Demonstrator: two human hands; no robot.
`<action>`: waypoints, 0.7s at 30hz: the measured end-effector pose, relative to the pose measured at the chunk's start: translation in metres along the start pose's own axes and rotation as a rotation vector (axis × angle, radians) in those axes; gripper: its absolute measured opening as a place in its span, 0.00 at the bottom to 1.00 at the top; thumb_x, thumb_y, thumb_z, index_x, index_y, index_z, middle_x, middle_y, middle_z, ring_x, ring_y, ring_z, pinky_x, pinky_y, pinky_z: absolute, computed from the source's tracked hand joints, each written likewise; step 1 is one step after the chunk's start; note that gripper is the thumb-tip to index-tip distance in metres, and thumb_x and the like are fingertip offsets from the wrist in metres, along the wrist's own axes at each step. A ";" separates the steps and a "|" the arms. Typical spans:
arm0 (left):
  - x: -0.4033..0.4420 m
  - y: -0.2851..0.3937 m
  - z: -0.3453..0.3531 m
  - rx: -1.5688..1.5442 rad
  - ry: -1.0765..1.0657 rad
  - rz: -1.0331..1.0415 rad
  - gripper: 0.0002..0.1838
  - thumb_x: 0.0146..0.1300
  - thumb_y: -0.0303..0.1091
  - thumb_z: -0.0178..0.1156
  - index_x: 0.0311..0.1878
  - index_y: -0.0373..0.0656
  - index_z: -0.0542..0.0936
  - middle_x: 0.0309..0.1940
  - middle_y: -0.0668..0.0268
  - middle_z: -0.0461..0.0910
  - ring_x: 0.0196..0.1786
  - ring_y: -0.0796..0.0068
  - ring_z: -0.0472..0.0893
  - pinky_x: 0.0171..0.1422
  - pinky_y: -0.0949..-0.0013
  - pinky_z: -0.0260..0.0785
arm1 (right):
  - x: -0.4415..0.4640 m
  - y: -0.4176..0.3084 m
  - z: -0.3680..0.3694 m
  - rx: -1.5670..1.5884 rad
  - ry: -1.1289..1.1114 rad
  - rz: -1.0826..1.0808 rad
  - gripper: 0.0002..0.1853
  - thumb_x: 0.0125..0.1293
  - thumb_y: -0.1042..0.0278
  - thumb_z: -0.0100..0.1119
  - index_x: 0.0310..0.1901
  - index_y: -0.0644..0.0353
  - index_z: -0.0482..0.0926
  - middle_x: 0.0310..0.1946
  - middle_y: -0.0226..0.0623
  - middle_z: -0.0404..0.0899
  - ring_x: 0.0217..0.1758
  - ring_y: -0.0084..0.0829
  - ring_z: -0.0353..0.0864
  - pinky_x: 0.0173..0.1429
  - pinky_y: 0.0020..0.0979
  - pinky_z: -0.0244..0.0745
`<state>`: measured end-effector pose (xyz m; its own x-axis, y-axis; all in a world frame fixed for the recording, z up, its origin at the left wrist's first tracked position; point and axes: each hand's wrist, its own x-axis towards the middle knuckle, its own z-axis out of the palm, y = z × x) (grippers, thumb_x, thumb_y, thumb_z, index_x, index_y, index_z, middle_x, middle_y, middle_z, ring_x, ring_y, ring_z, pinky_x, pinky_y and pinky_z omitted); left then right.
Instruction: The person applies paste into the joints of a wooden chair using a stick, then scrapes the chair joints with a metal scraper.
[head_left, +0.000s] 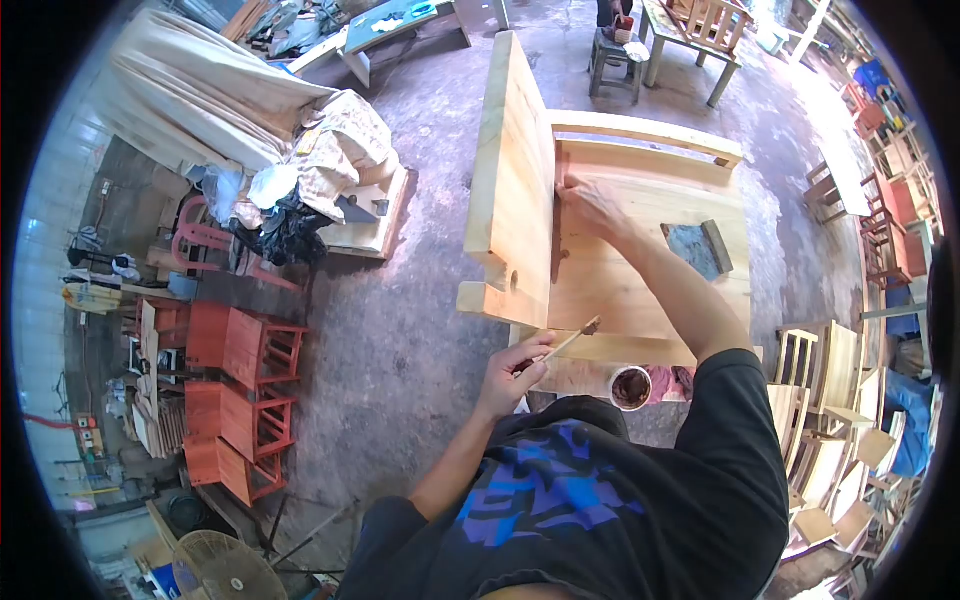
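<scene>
My left hand (515,376) is closed around a thin wooden stick (568,342) with dark brown matter on its tip. My right hand (598,212) reaches into the inner corner of a pale wooden piece of furniture. Its fingers are bent together against the seam between the upright panel (512,190) and the flat board (640,290); whatever they hold is hidden. Brown smears run along that seam. A white cup (613,398) of dark brown paste stands near my body, beside a pink cloth (664,385). On the board lies a blue-grey sheet with a wooden strip (716,246).
A wooden rail (640,130) borders the board's far side. Left are a cloth-draped stack (345,150), reddish chairs (255,350) and a fan (225,570). Pale chairs (825,380) crowd the right. Farther off, a person's hand (622,22) shows by a dark stool (615,65).
</scene>
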<state>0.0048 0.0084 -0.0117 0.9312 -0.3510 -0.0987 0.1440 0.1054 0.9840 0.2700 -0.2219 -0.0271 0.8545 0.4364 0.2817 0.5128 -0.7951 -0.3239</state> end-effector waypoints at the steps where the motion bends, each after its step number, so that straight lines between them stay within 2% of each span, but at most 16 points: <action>1: 0.000 0.000 0.000 -0.010 -0.006 -0.017 0.16 0.65 0.28 0.61 0.55 0.36 0.81 0.65 0.55 0.74 0.62 0.70 0.75 0.63 0.68 0.69 | -0.005 -0.005 -0.003 0.002 -0.050 0.009 0.10 0.60 0.64 0.56 0.37 0.59 0.83 0.42 0.38 0.78 0.43 0.40 0.83 0.42 0.42 0.76; 3: -0.001 0.000 -0.001 -0.028 -0.014 -0.054 0.16 0.65 0.28 0.61 0.55 0.36 0.81 0.65 0.54 0.73 0.64 0.68 0.74 0.66 0.66 0.67 | -0.015 -0.019 -0.011 0.011 -0.154 0.026 0.11 0.58 0.63 0.58 0.38 0.60 0.83 0.43 0.39 0.78 0.43 0.41 0.83 0.43 0.43 0.76; 6: 0.000 0.001 0.004 -0.063 0.033 0.038 0.15 0.64 0.28 0.62 0.52 0.34 0.82 0.61 0.58 0.78 0.42 0.83 0.78 0.46 0.77 0.71 | -0.033 -0.034 -0.011 0.081 -0.084 -0.024 0.12 0.53 0.63 0.62 0.34 0.61 0.83 0.43 0.40 0.79 0.42 0.42 0.83 0.43 0.43 0.77; 11: 0.001 -0.004 0.000 -0.054 0.004 0.062 0.14 0.64 0.26 0.61 0.52 0.34 0.82 0.61 0.59 0.78 0.41 0.84 0.78 0.44 0.78 0.72 | -0.062 -0.055 -0.016 0.107 -0.128 -0.012 0.10 0.50 0.64 0.63 0.31 0.62 0.81 0.41 0.39 0.79 0.39 0.43 0.83 0.39 0.42 0.76; 12: 0.001 -0.002 0.000 -0.063 0.002 0.057 0.14 0.63 0.25 0.61 0.52 0.34 0.82 0.61 0.59 0.78 0.40 0.84 0.78 0.43 0.78 0.72 | -0.066 -0.058 -0.018 0.160 -0.077 -0.079 0.10 0.50 0.64 0.63 0.30 0.61 0.81 0.39 0.39 0.80 0.38 0.42 0.83 0.38 0.41 0.75; 18: 0.001 -0.003 0.001 -0.091 0.005 0.047 0.14 0.64 0.25 0.60 0.52 0.34 0.81 0.61 0.60 0.78 0.41 0.85 0.78 0.44 0.78 0.72 | -0.089 -0.091 -0.031 0.175 -0.248 -0.001 0.11 0.48 0.63 0.64 0.30 0.61 0.81 0.37 0.40 0.79 0.38 0.43 0.82 0.38 0.42 0.75; 21: -0.001 0.003 0.004 -0.116 0.019 0.003 0.13 0.65 0.25 0.60 0.52 0.34 0.81 0.61 0.60 0.77 0.41 0.84 0.78 0.44 0.78 0.72 | -0.102 -0.081 -0.022 0.199 -0.233 -0.245 0.12 0.47 0.64 0.65 0.31 0.62 0.81 0.37 0.41 0.79 0.40 0.43 0.82 0.40 0.41 0.75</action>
<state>0.0033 0.0057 -0.0078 0.9377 -0.3327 -0.0998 0.1780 0.2133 0.9606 0.1392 -0.2114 -0.0099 0.6892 0.7049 0.1675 0.6903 -0.5686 -0.4475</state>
